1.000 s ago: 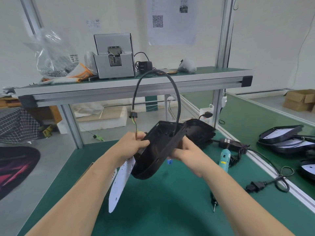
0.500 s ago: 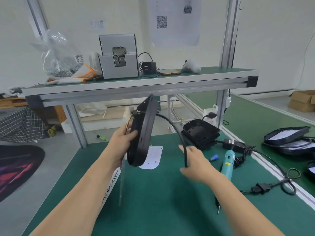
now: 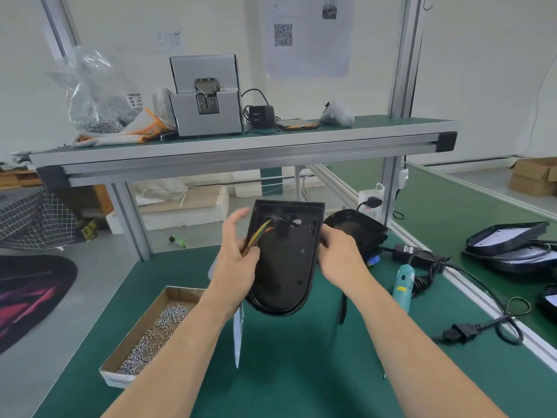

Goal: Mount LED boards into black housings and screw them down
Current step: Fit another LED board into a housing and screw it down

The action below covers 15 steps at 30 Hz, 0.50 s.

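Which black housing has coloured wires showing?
The held housing, upright between left hand and right hand; the stack behind it and the housings far right lie flat, no coloured wires visible.

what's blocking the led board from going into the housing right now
The coloured wires lie across the upper left cavity of the black housing, by the left hand. The LED board hangs edge-on below that hand.

The left hand (image 3: 238,267) and right hand (image 3: 340,257) hold a black rounded plastic housing (image 3: 284,276) upright above the green bench mat (image 3: 286,378), coloured wires (image 3: 258,236) inside.
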{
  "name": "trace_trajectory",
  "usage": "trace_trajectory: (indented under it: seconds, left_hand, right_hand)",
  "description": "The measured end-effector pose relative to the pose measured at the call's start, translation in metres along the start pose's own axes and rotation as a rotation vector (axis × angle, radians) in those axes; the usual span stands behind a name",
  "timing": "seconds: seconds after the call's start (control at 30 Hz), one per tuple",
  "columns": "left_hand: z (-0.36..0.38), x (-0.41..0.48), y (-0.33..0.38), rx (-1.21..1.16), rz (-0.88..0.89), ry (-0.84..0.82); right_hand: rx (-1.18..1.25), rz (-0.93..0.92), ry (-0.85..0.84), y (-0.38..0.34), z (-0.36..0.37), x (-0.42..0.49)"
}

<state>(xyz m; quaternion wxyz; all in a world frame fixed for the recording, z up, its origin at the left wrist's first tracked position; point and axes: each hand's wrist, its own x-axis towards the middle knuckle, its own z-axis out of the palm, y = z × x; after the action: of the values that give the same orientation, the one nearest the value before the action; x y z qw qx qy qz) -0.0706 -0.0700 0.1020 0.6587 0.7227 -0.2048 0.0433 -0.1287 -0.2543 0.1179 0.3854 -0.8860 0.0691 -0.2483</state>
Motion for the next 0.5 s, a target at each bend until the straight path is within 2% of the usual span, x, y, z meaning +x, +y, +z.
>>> trace_trajectory:
  seconds: [0.07,0.13,0.23,0.37,0.5]
  left_hand:
    - [0.004,-0.005,-0.003,0.048,0.024,-0.007]
    - [0.009,-0.008,-0.005,0.127,0.009,-0.011]
    - [0.011,-0.012,0.0,0.108,-0.051,-0.038]
    - [0.004,-0.019,0.005,-0.052,-0.114,-0.255]
    - [-0.009,-0.02,0.004,-0.116,-0.106,-0.403]
  right_hand:
    - [-0.026,0.096,-0.044,0.007,0.001,0.001]
    - [0.106,0.198,-0.076,0.008,0.0,0.002]
    - [0.287,0.297,-0.082,0.01,-0.002,0.005]
    - [0.461,0.395,0.149,0.011,-0.005,0.01]
    - [0.642,0.429,0.25,0.014,0.002,0.005]
